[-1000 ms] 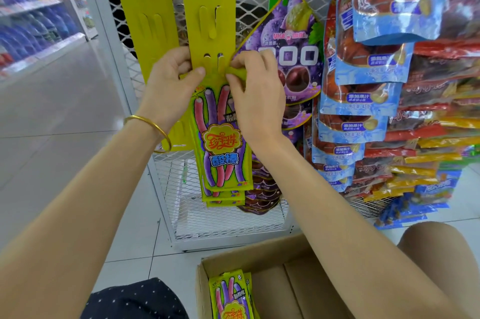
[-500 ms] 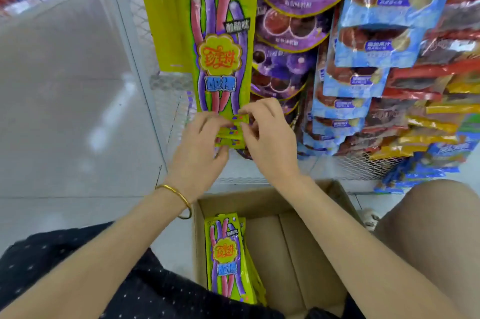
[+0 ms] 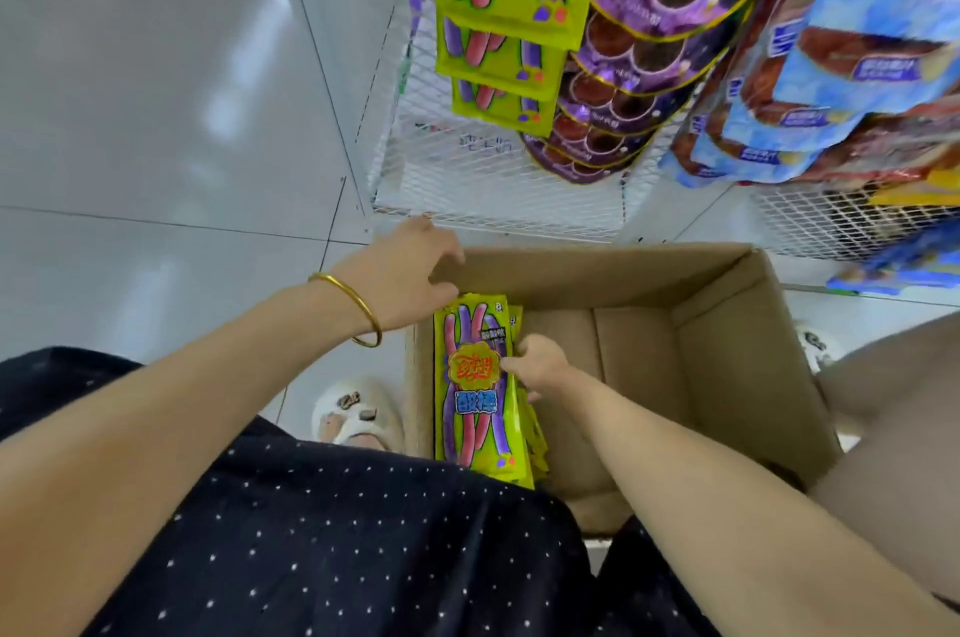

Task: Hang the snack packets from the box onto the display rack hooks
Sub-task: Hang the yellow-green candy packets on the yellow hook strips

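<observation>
The person wears a dark cloth (image 3: 337, 532) with lots of tiny white dots all over it. A thin, round gold bangle (image 3: 363, 309) goes around the wrist of the left hand (image 3: 405, 267). One foot has a fluffy white slipper (image 3: 358, 415) with small dark marks on top.

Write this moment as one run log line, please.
step: pick | right hand: grips green packet in box | left hand: open, at box corner

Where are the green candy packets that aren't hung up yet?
In the head view, the green candy packets stand at the left of the cardboard box, against its left wall, below the display rack; the right hand pinches the front one.
</observation>
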Motion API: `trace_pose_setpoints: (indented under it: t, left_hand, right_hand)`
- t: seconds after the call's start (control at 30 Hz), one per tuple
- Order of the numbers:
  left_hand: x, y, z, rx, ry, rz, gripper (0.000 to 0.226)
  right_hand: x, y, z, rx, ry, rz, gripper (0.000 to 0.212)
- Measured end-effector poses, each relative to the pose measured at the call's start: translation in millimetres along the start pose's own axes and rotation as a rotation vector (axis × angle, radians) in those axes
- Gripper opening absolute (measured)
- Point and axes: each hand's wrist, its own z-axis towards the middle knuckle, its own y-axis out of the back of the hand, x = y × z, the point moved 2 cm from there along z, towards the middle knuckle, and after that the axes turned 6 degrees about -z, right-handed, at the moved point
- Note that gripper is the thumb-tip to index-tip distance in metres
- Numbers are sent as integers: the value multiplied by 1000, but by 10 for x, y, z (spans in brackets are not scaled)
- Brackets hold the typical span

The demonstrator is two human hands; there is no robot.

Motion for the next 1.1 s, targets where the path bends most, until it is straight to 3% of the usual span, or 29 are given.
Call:
trace_pose_setpoints:
  t: [0.17,0.27,0.33,0.47,0.6,0.67,0.73,0.8,0.87,0.93,1.1]
  left_hand:
    - [11,9,24,-5,-2,-32,32]
    - [-1,0,47,-10,-4,-50,32]
    - [-16,6,65,-20,-6,-55,32]
    - [-1,-5,127,-61,14,-82,35]
    - [-35,-10,203,-135,69,-65,62]
    - [-104,19,230,-135,103,-177,73]
    - [-235,90,256,-165,78,-367,63]
    - [-407,207,245,-244,7,-431,28]
    - [-582,328,193,-309,-59,-514,12]
    - [-730,432,114,-313,-119,-559,10]
    - [-1024,852,-143,-299,-197,-600,11]
  right_hand:
    - [27,-118,55,-173,-55,15,16]
    - [41,-80,82,-214,-35,40,33]
    - [33,-35,80,-171,-8,207,33]
    - [-101,159,-51,146,88,818,34]
    - [-175,572,-228,140,222,945,34]
    - [-119,777,-323,111,298,977,36]
    - [-31,956,-442,85,361,986,37]
    - [59,1128,-597,69,421,988,32]
    - [191,1286,-814,63,508,997,19]
    - [358,1461,-1048,-68,641,970,25]
    - [911,1897,-1689,-706,1005,590,48]
